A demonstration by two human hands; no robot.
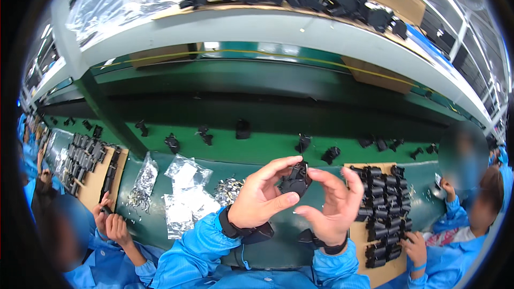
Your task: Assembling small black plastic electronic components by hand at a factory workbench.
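Note:
In front of me my left hand [262,192] is closed round a small black moulded plastic part [295,183], thumb along its lower side and fingers along its top. A thin wire or pin seems to stick up from the part. At its right edge is my right hand [334,203], fingers spread and curved. Its index fingertip reaches close to the part or touches it, while the thumb stays apart below. Two dark pieces lie under my wrists, one black piece [259,234] by the left wrist and another black piece [309,237] by the right.
Clear bags [184,174] and loose small metal pieces [229,189] lie left of my hands. A cardboard sheet [386,275] with rows of black parts is at right. Beyond runs a green belt [219,152] with black parts, under a loaded shelf [257,25]. Co-workers sit on both sides.

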